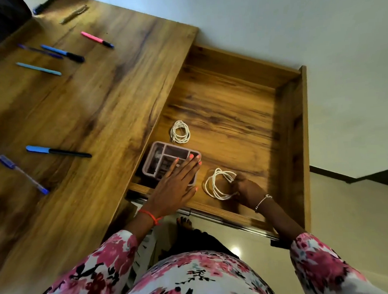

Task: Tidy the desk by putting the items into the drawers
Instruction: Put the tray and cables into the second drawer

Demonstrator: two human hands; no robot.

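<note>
The wooden drawer (pixel 231 103) stands pulled out to the right of the desk top (pixel 77 104). A pink divided organiser tray (pixel 159 157) sits in the drawer's near left corner, and my left hand (pixel 177 184) rests flat on it with fingers straight. Beside it, my right hand (pixel 245 188) pinches a coiled white cable (pixel 215 184) that lies on the drawer floor. A second coiled white cable (pixel 180 132) lies farther back in the drawer. Several pens and markers lie on the desk, among them a blue-capped black marker (pixel 57 151) and a pink highlighter (pixel 96 39).
A blue pen (pixel 22 173) lies near the desk's left edge, and a light blue pen (pixel 38 69) with two more blue pens lies farther back. A brown object (pixel 74 14) rests at the far end. White wall runs behind the drawer. My foot shows on the floor below.
</note>
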